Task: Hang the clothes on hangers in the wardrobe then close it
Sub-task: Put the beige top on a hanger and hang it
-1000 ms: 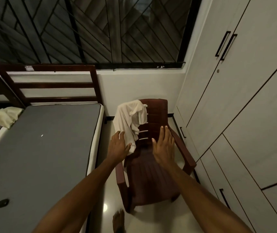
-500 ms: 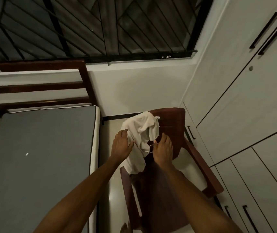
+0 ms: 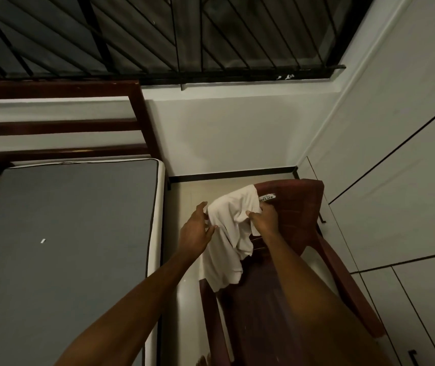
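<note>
A white garment (image 3: pixel 228 233) hangs over the left side of the backrest of a dark red plastic chair (image 3: pixel 300 220). My right hand (image 3: pixel 263 220) grips a fold of the cloth near its top. My left hand (image 3: pixel 196 229) touches the garment's left edge with fingers spread and thumb against the fabric. The white wardrobe (image 3: pixel 406 165) stands to the right with its doors shut. No hanger is in sight.
A bed with a grey mattress (image 3: pixel 63 247) and dark wooden headboard (image 3: pixel 60 122) fills the left. A barred window (image 3: pixel 158 35) runs along the far wall. A narrow strip of pale floor (image 3: pixel 184 196) lies between bed and chair.
I have come closer to the chair. My right hand went from hovering flat to gripping the white garment. My left hand stays at the cloth's left edge.
</note>
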Action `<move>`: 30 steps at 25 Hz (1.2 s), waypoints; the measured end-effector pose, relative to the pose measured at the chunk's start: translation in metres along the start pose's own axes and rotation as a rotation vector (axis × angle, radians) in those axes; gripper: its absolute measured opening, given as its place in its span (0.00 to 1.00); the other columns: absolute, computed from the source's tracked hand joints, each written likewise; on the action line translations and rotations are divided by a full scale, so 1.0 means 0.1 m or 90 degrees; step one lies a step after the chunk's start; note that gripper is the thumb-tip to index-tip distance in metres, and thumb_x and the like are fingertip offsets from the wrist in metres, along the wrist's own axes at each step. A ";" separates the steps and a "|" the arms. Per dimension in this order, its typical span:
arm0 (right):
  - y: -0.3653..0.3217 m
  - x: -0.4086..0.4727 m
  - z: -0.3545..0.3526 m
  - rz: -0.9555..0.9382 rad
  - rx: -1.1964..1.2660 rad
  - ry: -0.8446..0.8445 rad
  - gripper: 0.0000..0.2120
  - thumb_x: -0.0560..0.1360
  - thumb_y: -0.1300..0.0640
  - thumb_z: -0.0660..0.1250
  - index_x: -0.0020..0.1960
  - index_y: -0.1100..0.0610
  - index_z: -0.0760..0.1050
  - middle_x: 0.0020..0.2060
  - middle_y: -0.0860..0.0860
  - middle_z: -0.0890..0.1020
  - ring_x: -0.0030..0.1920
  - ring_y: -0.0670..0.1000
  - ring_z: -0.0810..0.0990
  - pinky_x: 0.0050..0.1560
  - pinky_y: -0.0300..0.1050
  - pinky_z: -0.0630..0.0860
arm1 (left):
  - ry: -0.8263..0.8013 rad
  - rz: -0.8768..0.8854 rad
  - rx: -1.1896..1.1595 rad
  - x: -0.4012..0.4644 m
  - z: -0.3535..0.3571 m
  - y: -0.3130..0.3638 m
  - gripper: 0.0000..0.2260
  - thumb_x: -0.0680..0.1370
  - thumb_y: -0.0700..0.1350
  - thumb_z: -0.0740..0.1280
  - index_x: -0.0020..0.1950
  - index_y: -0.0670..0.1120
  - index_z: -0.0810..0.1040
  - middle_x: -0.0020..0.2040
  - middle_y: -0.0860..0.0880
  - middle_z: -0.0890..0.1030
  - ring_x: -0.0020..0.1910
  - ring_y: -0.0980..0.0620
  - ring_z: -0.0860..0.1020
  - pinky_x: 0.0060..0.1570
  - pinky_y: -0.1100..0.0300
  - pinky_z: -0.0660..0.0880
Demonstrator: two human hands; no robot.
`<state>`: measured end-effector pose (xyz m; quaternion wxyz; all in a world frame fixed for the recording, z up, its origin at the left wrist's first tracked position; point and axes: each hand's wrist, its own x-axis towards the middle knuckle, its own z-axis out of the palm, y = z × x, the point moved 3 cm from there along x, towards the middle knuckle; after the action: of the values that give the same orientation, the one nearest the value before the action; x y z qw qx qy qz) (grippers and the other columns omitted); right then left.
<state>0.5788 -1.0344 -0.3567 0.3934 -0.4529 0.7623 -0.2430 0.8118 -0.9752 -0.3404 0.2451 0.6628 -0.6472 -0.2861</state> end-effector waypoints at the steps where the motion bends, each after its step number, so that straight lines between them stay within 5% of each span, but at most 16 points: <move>1: -0.05 -0.08 -0.01 0.003 0.052 -0.025 0.14 0.71 0.55 0.74 0.55 0.57 0.82 0.50 0.54 0.85 0.51 0.57 0.84 0.55 0.54 0.81 | -0.004 -0.022 0.005 0.04 0.01 -0.01 0.36 0.76 0.58 0.74 0.78 0.51 0.61 0.60 0.49 0.82 0.51 0.49 0.84 0.50 0.48 0.82; 7: -0.42 -0.49 -0.28 0.093 0.509 -0.149 0.11 0.69 0.70 0.64 0.48 0.65 0.81 0.40 0.58 0.85 0.42 0.59 0.84 0.44 0.46 0.80 | -0.095 -0.113 0.038 0.02 0.00 0.11 0.47 0.69 0.58 0.80 0.79 0.46 0.58 0.54 0.47 0.84 0.53 0.45 0.83 0.48 0.52 0.79; 10: -0.73 -0.73 -0.45 0.076 0.582 -0.208 0.13 0.71 0.72 0.61 0.51 0.66 0.80 0.42 0.59 0.85 0.43 0.58 0.85 0.48 0.48 0.81 | -0.099 -0.102 0.026 -0.14 -0.09 0.29 0.49 0.65 0.57 0.82 0.77 0.47 0.58 0.53 0.48 0.84 0.49 0.48 0.83 0.42 0.56 0.78; 15: -1.37 -1.29 -0.85 -0.013 0.669 -0.300 0.05 0.68 0.66 0.67 0.44 0.61 0.76 0.39 0.58 0.81 0.44 0.57 0.81 0.55 0.53 0.76 | -0.083 -0.108 0.011 -0.52 -0.27 0.54 0.53 0.58 0.60 0.84 0.75 0.48 0.61 0.61 0.50 0.79 0.57 0.46 0.80 0.47 0.53 0.78; 17: -1.58 -1.51 -1.02 -0.043 0.706 -0.334 0.12 0.65 0.64 0.69 0.48 0.62 0.75 0.42 0.58 0.80 0.47 0.58 0.81 0.59 0.55 0.75 | -0.100 -0.141 0.020 -0.69 -0.34 0.53 0.49 0.61 0.56 0.84 0.74 0.46 0.62 0.61 0.48 0.78 0.57 0.45 0.80 0.47 0.54 0.77; 22: -1.77 -2.21 -1.54 -0.117 0.729 -0.381 0.19 0.65 0.63 0.69 0.55 0.65 0.74 0.47 0.60 0.80 0.50 0.59 0.81 0.55 0.52 0.78 | -0.073 -0.276 -0.068 -1.35 -0.45 0.44 0.20 0.76 0.48 0.72 0.64 0.40 0.77 0.57 0.42 0.82 0.51 0.45 0.81 0.53 0.49 0.81; 26: -1.60 -2.73 -1.92 -0.126 0.745 -0.356 0.12 0.68 0.62 0.65 0.50 0.65 0.77 0.42 0.59 0.82 0.45 0.57 0.82 0.48 0.47 0.81 | 0.068 -0.353 -0.285 -1.90 -0.58 0.66 0.13 0.84 0.44 0.61 0.62 0.37 0.78 0.46 0.45 0.79 0.44 0.46 0.78 0.45 0.53 0.77; 30: -1.24 -3.11 -2.31 -0.146 0.780 -0.270 0.11 0.66 0.60 0.68 0.48 0.62 0.76 0.40 0.56 0.81 0.43 0.55 0.82 0.47 0.47 0.80 | 0.162 -0.350 -0.478 -2.36 -0.83 0.92 0.13 0.83 0.45 0.59 0.45 0.44 0.80 0.40 0.45 0.81 0.41 0.43 0.79 0.39 0.53 0.74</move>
<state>0.5386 -0.8152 -0.0168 0.6933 -0.2631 0.3392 -0.5788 0.8037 -0.7471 -0.2024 0.4599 0.7046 -0.2653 -0.4707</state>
